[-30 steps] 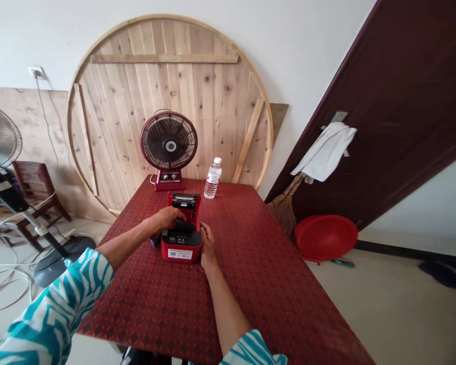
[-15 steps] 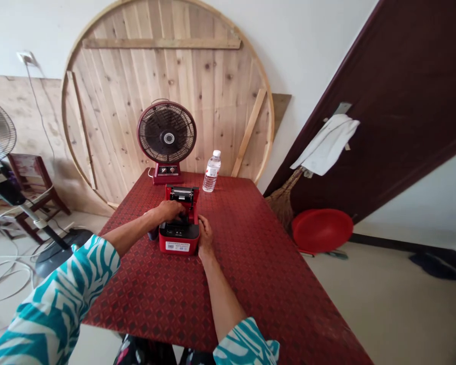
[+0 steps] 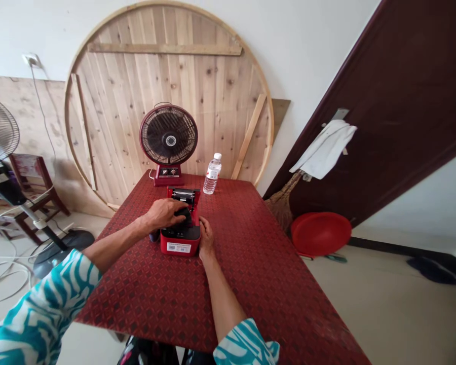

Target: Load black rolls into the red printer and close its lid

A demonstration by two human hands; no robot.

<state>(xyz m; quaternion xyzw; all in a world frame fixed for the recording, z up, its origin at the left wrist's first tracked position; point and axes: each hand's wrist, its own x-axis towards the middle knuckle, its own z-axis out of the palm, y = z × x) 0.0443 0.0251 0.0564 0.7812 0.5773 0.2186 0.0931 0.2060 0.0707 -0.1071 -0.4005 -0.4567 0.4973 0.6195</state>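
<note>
A red receipt printer (image 3: 180,243) with a black top sits on the table, its red lid (image 3: 183,195) standing open towards the far side. My left hand (image 3: 161,214) reaches over the printer from the left, fingers curled on a black piece (image 3: 184,217) at its opening. Below that hand, a small dark object (image 3: 154,236) sits against the printer's left side, partly hidden. My right hand (image 3: 207,239) rests on the table, fingers against the printer's right side. The inside of the printer is mostly hidden by my left hand.
The table has a red patterned cover (image 3: 251,253). A dark red desk fan (image 3: 168,142) and a water bottle (image 3: 212,175) stand behind the printer. A round wooden board (image 3: 117,101) leans on the wall behind. A red basin (image 3: 320,234) and a broom (image 3: 283,208) stand right of the table.
My left hand has shifted slightly left, and more of the black piece shows beneath its fingers. The head view has moved slightly. My right hand and the printer have stayed in place on the table.
</note>
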